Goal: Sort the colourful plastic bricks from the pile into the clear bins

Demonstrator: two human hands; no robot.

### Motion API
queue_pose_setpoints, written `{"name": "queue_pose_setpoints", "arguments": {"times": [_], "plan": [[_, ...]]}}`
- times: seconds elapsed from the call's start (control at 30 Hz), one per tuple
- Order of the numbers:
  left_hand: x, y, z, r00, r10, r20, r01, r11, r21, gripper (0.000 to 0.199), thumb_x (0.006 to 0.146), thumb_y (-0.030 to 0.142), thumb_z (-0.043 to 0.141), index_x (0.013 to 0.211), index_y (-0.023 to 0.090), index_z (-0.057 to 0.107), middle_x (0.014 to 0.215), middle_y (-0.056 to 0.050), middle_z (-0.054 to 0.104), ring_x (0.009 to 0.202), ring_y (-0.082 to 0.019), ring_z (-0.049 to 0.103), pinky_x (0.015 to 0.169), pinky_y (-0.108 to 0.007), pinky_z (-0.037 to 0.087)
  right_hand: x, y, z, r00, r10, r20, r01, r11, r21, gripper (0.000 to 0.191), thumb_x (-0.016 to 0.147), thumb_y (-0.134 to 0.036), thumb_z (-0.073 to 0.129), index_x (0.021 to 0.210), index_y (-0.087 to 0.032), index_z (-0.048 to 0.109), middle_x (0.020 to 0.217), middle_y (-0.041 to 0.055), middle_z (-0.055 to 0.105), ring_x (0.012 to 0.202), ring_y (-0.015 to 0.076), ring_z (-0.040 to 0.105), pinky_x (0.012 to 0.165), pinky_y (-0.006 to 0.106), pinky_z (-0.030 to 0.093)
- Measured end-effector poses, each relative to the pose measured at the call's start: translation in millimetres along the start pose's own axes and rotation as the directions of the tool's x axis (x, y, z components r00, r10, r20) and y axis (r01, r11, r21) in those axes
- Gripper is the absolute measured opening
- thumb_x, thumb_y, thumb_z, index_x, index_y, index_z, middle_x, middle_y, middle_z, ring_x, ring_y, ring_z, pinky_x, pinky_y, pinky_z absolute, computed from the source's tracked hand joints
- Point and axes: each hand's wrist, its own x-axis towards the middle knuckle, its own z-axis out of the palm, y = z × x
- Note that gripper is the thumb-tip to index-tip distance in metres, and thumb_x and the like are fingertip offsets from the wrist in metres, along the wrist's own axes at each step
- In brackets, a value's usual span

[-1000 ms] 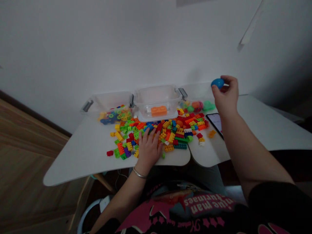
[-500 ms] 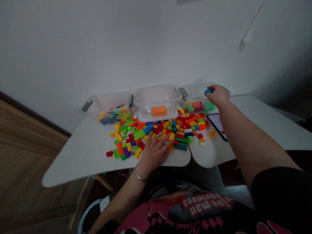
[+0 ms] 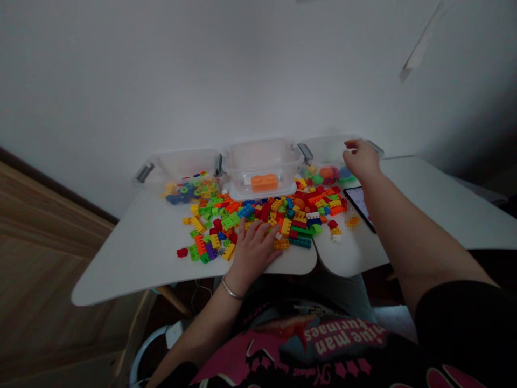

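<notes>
While the left grip lies spread at lower centre on the near edge of the bricks, which stretch sideways across the bench, the right grip hangs open and empty at upper right, above the right tub, nearer that tub than the bricks.

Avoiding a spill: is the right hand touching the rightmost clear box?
Cannot tell: in the head view the right hand overlaps the rightmost clear box, hiding any gap.
</notes>
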Motion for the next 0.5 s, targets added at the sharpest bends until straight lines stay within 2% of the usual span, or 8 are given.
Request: {"name": "queue_pose_setpoints", "arguments": {"times": [0.1, 0.2, 0.3, 0.37, 0.5], "plan": [[0, 0, 0.8, 1.0, -0.008, -0.007, 0.008, 1.0, -0.001, 0.06, 0.08, 0.051, 0.071, 0.132, 0.024, 0.058, 0.123, -0.008, 0.066, 0.12, -0.032, 0.054, 0.119, -0.063, 0.017, -26, -22, -8, 0.969, -0.203, -0.139, 0.224, 0.962, 0.156, 0.038, 0.078, -0.022, 0.052, 0.114, -0.017, 0.063, 0.113, 0.0122, 0.068, 0.098, 0.0261, 0.063, 0.092, 0.047, 0.047], [1, -1, 0.7, 1.0, -0.024, -0.006, 0.024, 1.0, -0.006, 0.059, 0.079, 0.05, 0.072, 0.13, 0.025, 0.059, 0.123, -0.008, 0.067, 0.12, -0.031, 0.054, 0.118, -0.064, 0.019, -70, -47, -11, 0.92, -0.348, -0.183, 0.386, 0.885, 0.259, 0.032, 0.08, -0.023, 0.053, 0.11, -0.021, 0.064, 0.109, 0.009, 0.069, 0.099, 0.0255, 0.063, 0.093, 0.046, 0.048], [1, -1, -0.7, 0.999, -0.038, 0.005, 0.038, 0.999, -0.015, 0.061, 0.078, 0.05, 0.073, 0.131, 0.024, 0.058, 0.122, -0.008, 0.067, 0.12, -0.032, 0.054, 0.117, -0.065, 0.019, -123, -65, -4, 0.876, -0.47, -0.112, 0.477, 0.806, 0.35, 0.026, 0.083, -0.024, 0.053, 0.107, -0.023, 0.064, 0.106, 0.0079, 0.07, 0.102, 0.0262, 0.062, 0.094, 0.047, 0.048], [1, -1, -1.8, 0.999, -0.041, 0.01, 0.041, 0.999, -0.018, 0.064, 0.077, 0.05, 0.074, 0.133, 0.024, 0.057, 0.124, -0.009, 0.066, 0.121, -0.032, 0.053, 0.118, -0.065, 0.018, -156, -71, 6, 0.836, -0.549, -0.014, 0.506, 0.761, 0.407, 0.025, 0.084, -0.022, 0.054, 0.107, -0.024, 0.064, 0.107, 0.0077, 0.07, 0.104, 0.0261, 0.062, 0.094, 0.047, 0.049], [0, -1, -1.7, 0.998, -0.059, -0.006, 0.059, 0.998, 0.002, 0.066, 0.076, 0.051, 0.075, 0.134, 0.025, 0.057, 0.125, -0.009, 0.066, 0.123, -0.033, 0.052, 0.117, -0.066, 0.018, -198, -73, 22, 0.773, -0.618, 0.142, 0.528, 0.752, 0.395, 0.027, 0.084, -0.018, 0.055, 0.109, -0.023, 0.066, 0.112, 0.0079, 0.07, 0.107, 0.0257, 0.062, 0.097, 0.046, 0.048]]}}
